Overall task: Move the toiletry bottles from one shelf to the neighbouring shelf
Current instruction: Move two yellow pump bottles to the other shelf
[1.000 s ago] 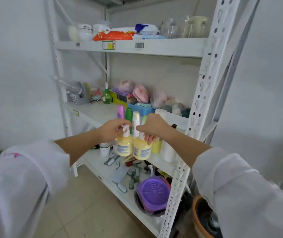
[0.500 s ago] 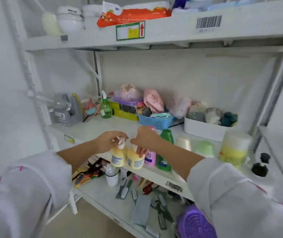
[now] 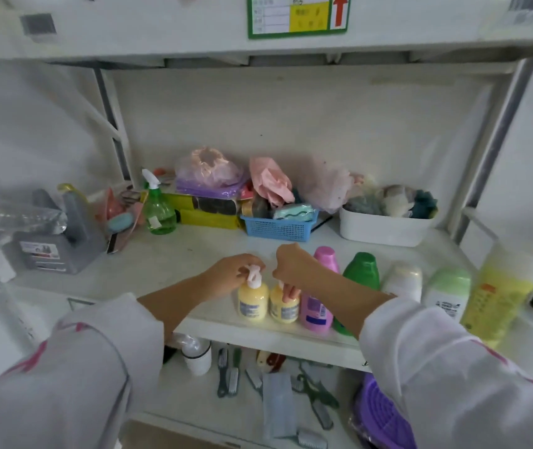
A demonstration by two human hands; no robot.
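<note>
Two small yellow pump bottles stand side by side near the front edge of the middle shelf (image 3: 194, 254). My left hand (image 3: 231, 273) pinches the white pump of the left yellow bottle (image 3: 252, 301). My right hand (image 3: 294, 265) grips the top of the right yellow bottle (image 3: 283, 307), hiding its pump. To their right stand a pink bottle (image 3: 318, 306), a green bottle (image 3: 360, 272), a white bottle (image 3: 402, 281), a pale green-capped bottle (image 3: 448, 291) and a tall yellow bottle (image 3: 498, 293).
At the back of the shelf are a green spray bottle (image 3: 159, 212), a blue basket (image 3: 278, 226), a white tub (image 3: 384, 226) and a grey container (image 3: 61, 241). The shelf below (image 3: 245, 416) holds brushes, scissors, a white jar (image 3: 196, 356) and a purple lid (image 3: 384, 416).
Both hands carried the two yellow bottles forward and set them down on the middle shelf beside the pink bottle. The view moved closer to the shelf.
</note>
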